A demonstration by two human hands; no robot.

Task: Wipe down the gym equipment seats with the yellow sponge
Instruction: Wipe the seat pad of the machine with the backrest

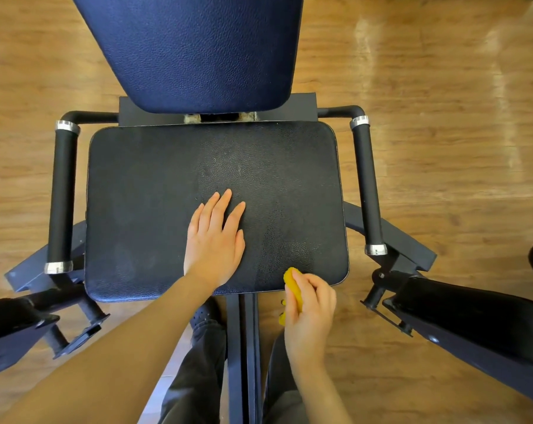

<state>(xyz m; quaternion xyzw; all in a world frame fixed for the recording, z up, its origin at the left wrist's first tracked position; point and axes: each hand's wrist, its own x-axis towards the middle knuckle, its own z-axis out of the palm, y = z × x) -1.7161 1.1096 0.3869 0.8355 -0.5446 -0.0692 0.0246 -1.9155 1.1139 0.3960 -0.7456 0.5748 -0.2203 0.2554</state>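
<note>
handles (61,197) flank seat (289,179); backrest (197,47) behind.

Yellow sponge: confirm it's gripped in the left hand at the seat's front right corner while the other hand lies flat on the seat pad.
Wrong hand. The head view shows the yellow sponge gripped in the right hand at the front right corner of the seat pad. The left hand is the one lying flat on the pad, fingers straight.
</note>
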